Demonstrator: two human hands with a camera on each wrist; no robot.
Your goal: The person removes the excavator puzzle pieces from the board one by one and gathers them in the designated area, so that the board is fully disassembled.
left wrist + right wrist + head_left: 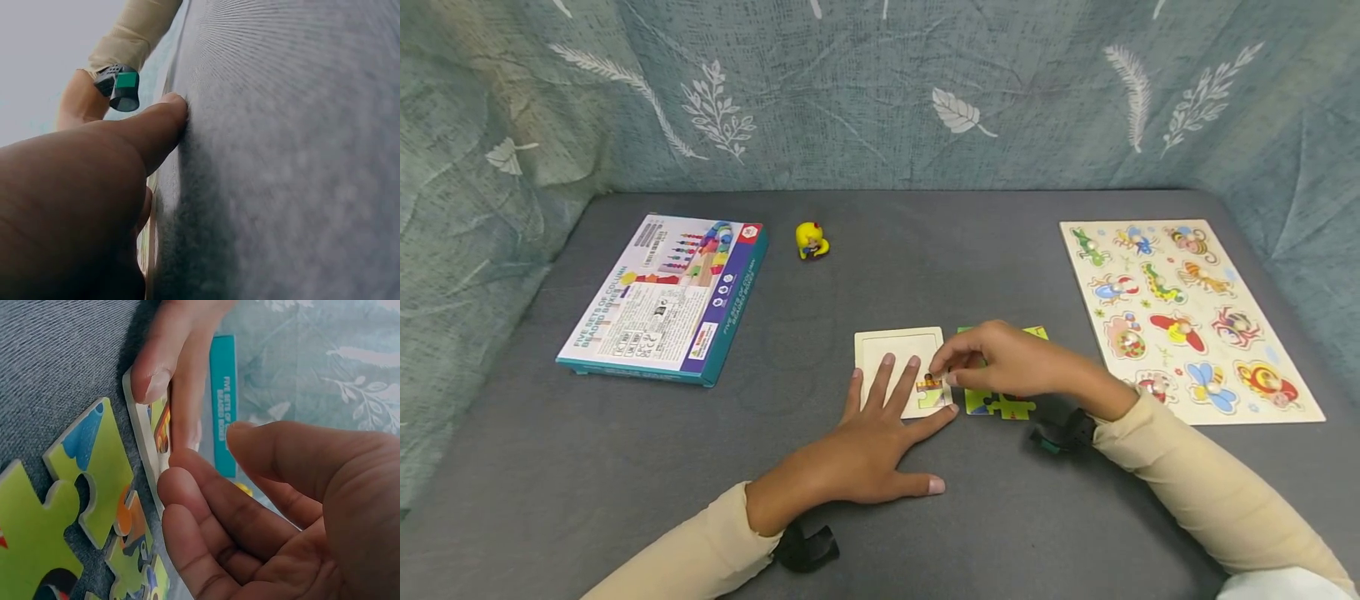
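My left hand (868,450) lies spread on the small wooden puzzle board (898,335), its fingertips on the board and its thumb out over the table. One jigsaw piece (931,397) with a picture sits in the board's lower right corner. Over the board's right edge hovers my right hand (1011,358), fingers loosely bent. In the right wrist view nothing shows between its thumb and fingers. Loose green jigsaw pieces (1011,407) lie right of the board, partly under that hand; the right wrist view shows several of them (103,469).
A boxed bead set (662,300) lies at the left. Behind the board stands a small yellow toy (811,240). A wooden insect peg puzzle (1195,325) is at the right, near my right wrist. A leaf-patterned cloth (880,100) hangs behind the grey table (700,442).
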